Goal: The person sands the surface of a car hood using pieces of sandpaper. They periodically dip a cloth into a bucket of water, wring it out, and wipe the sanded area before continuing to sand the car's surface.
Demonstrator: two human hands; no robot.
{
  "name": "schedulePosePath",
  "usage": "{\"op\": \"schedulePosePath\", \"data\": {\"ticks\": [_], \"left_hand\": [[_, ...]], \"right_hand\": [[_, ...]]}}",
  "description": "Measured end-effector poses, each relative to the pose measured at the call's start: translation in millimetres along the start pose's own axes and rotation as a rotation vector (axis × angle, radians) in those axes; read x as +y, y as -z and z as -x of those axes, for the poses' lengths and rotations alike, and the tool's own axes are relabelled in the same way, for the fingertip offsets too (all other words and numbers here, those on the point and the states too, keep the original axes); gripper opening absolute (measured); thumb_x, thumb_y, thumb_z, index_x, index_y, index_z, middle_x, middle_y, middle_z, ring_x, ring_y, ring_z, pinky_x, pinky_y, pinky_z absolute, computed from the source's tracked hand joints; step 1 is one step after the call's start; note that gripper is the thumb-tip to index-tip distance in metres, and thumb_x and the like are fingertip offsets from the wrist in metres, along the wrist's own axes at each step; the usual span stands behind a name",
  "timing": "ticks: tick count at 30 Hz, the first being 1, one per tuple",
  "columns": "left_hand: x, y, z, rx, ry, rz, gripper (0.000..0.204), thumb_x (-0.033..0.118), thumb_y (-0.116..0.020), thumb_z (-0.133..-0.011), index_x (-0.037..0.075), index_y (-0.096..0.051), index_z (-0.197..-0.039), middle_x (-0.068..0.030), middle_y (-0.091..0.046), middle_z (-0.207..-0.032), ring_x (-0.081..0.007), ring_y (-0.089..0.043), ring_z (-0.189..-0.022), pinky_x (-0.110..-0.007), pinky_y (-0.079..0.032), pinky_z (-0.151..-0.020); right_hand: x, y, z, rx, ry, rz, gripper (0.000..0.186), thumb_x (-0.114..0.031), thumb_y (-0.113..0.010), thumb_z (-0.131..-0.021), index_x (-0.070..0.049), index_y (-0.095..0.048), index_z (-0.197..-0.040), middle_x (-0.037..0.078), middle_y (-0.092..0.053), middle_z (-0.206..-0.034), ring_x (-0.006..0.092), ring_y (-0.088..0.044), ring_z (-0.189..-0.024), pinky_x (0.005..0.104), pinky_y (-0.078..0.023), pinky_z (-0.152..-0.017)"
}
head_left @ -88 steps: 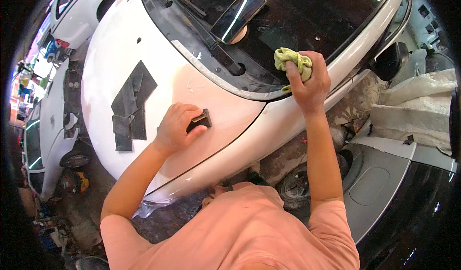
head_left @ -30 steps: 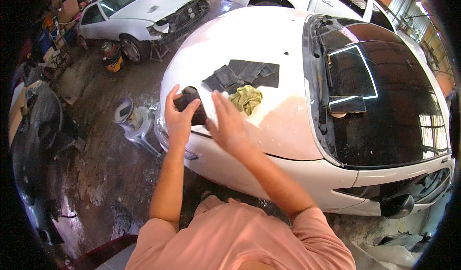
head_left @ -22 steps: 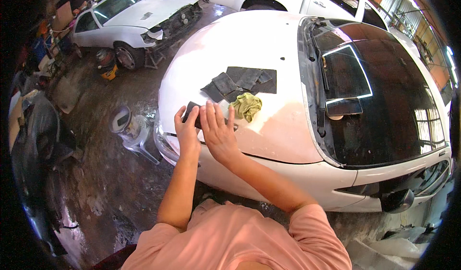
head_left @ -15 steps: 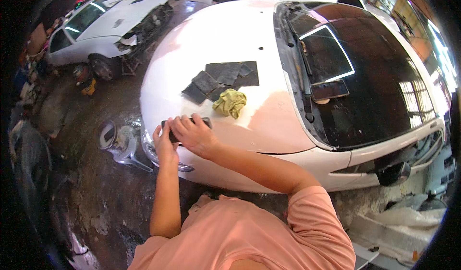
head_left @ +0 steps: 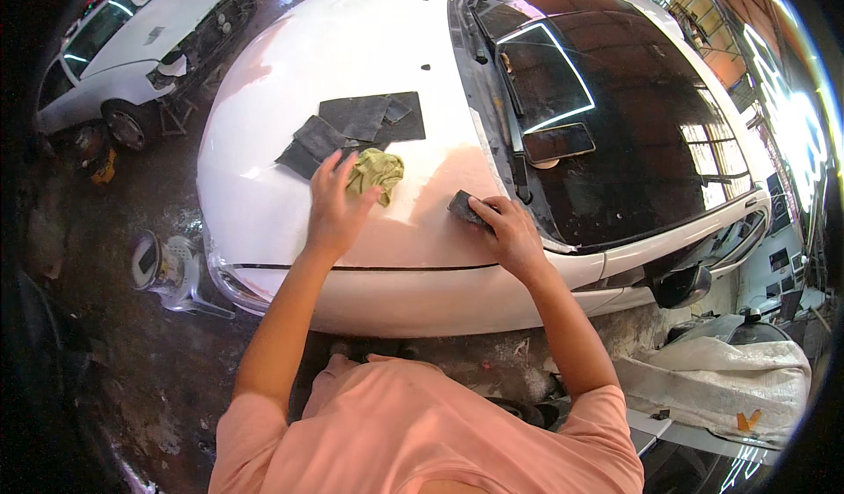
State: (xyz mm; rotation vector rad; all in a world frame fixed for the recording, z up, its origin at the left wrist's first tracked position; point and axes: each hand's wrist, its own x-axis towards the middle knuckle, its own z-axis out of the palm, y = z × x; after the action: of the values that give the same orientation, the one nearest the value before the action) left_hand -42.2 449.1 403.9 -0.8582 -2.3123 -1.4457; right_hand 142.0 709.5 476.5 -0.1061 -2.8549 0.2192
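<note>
My right hand (head_left: 510, 230) grips a small dark sanding block (head_left: 468, 210) on the pinkish patch of the white car hood (head_left: 264, 195), near the windshield's lower corner. With fingers apart, my left hand (head_left: 336, 206) is at the near-left side of a crumpled yellow-green cloth (head_left: 376, 176). Its fingertips overlap the cloth's edge; whether they press on it I cannot tell. Beyond the cloth lie several dark sheets of sandpaper (head_left: 360, 118), overlapping on a larger dark sheet.
A phone (head_left: 560, 143) rests at the base of the dark windshield (head_left: 651, 177). The side mirror (head_left: 684, 286) juts out at right. To the left, a bucket (head_left: 156, 261) sits by a pale plastic stool (head_left: 186, 274). Another white car (head_left: 132, 41), its front stripped, stands far left.
My hands have separated. The right has carried the dark block rightward toward the windshield; the left has let go of it and moved to the cloth. The view has shifted right.
</note>
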Motion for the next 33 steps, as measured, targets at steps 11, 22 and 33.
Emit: {"op": "schedulePosePath", "data": {"ticks": [11,22,33], "left_hand": [[-16.0,-69.4,-50.4,-0.151,-0.121,-0.349,0.039,0.031,-0.084,-0.082,0.007,-0.066,-0.107,-0.0146,-0.063,-0.126,-0.0393,-0.062,-0.117,-0.049,-0.052,-0.098],[125.2,-96.4,-96.4,-0.161,-0.23,-0.024,0.024,0.019,-0.068,-0.083,0.009,-0.068,-0.104,-0.0157,-0.071,-0.101,-0.0387,-0.068,-0.1,-0.046,-0.055,-0.087],[175.4,-131.1,-77.4,-0.162,-0.261,-0.031,0.024,0.027,-0.067,-0.088,0.015,-0.068,-0.109,-0.0123,-0.072,-0.103,-0.0385,-0.07,-0.096,-0.048,-0.057,-0.085]], "right_hand": [[46.7,0.6,22.4,-0.194,0.276,0.106,0.059,-0.024,-0.076,-0.089,-0.03,-0.062,-0.145,0.005,-0.06,-0.128,0.0317,-0.056,-0.121,0.0524,-0.046,-0.096],[59.0,-44.6,-61.8,-0.152,0.437,0.032,0.045,-0.026,-0.064,-0.097,-0.017,-0.064,-0.14,0.012,-0.063,-0.127,0.0382,-0.058,-0.114,0.0471,-0.05,-0.097],[88.4,-115.9,-94.1,0.029,0.451,-0.376,0.037,-0.021,-0.075,-0.091,-0.01,-0.069,-0.126,0.014,-0.065,-0.121,0.0345,-0.059,-0.109,0.044,-0.05,-0.097]]}}
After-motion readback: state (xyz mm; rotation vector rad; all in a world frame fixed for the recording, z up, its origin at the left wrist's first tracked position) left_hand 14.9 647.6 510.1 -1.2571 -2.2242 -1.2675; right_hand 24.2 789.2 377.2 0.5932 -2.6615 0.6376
